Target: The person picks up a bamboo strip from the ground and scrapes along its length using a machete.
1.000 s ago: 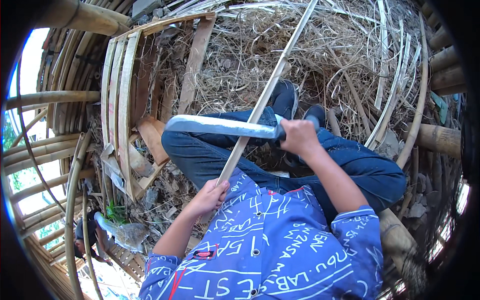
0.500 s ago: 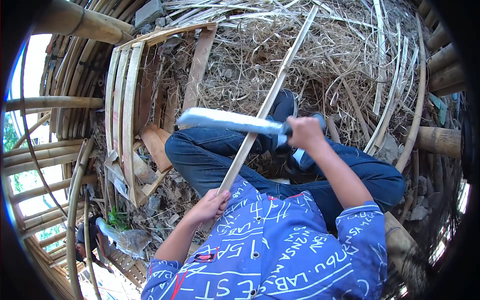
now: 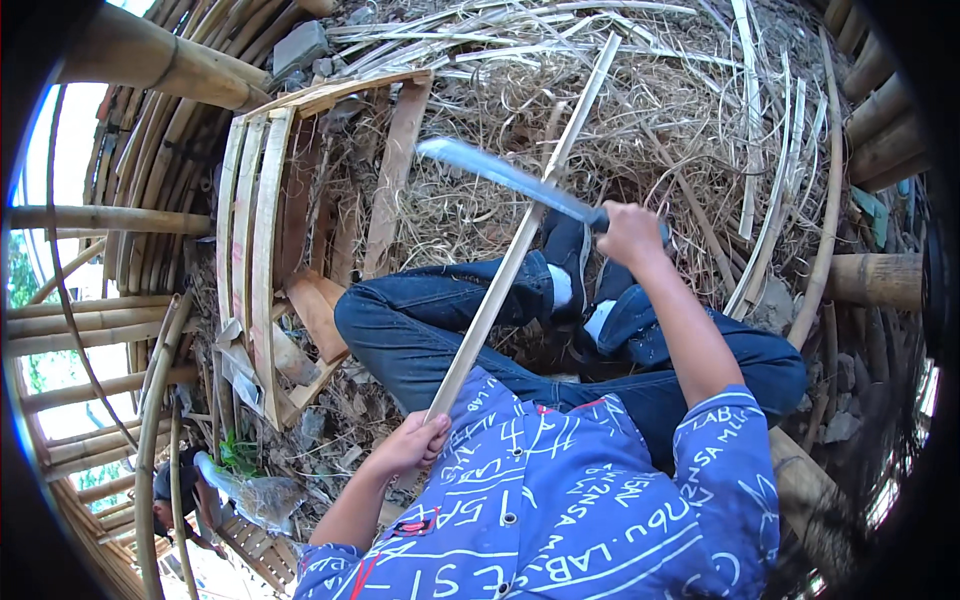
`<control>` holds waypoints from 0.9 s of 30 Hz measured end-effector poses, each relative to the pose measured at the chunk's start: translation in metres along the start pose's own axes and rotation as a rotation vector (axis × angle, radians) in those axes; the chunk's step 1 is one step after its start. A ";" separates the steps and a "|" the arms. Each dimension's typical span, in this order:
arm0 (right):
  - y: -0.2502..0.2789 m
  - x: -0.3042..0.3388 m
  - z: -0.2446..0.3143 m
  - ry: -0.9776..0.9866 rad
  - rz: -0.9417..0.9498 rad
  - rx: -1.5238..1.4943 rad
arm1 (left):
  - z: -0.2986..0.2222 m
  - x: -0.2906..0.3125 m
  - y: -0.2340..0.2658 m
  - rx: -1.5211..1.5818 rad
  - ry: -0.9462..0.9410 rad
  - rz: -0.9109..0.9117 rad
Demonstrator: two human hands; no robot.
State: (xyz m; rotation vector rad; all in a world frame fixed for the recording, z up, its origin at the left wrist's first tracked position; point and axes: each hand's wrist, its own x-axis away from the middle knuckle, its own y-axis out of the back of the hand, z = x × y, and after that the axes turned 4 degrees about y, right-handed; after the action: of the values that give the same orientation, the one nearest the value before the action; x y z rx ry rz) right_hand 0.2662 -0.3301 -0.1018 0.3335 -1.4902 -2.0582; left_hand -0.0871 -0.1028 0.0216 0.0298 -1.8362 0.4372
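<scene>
A long, pale bamboo strip [image 3: 487, 315] slants up and away from my lap to the shavings on the ground. My left hand [image 3: 416, 441] is closed round its near end, by my left hip. In my right hand [image 3: 634, 235] is the dark handle of a machete [image 3: 510, 178]. Its long blade points left and lies across the strip, about midway to its far end; whether the edge bites into the strip I cannot tell. My legs in blue jeans [image 3: 400, 320] are crossed beneath the strip.
Curly bamboo shavings [image 3: 470, 200] cover the ground ahead. At the left stands a slatted wooden crate [image 3: 262, 240]. Long split strips [image 3: 775, 200] lie to the right and along the back. Bamboo poles [image 3: 110, 218] frame the left side, with another person [image 3: 185, 490] beyond them.
My right hand has moved away from me, sliding the machete farther up the strip, and its blade tilts more. The strip's far end sits slightly lower and more left. My left hand keeps its grip.
</scene>
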 end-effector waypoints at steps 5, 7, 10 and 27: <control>-0.015 0.050 0.053 0.241 0.177 -0.081 | -0.005 -0.012 0.001 0.012 -0.042 0.028; -0.012 0.043 0.047 0.266 0.164 -0.048 | -0.008 -0.005 -0.002 -0.019 -0.037 -0.028; 0.007 0.008 0.012 0.094 -0.001 0.135 | -0.004 0.015 -0.002 -0.107 -0.041 -0.095; -0.021 0.017 -0.017 -0.174 -0.109 -0.306 | 0.013 -0.001 0.009 -0.105 -0.044 -0.100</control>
State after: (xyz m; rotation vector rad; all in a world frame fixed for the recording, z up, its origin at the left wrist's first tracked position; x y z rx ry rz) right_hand 0.2551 -0.3486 -0.1249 0.1186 -1.2480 -2.4128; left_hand -0.1008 -0.0990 0.0152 0.0593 -1.8893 0.2712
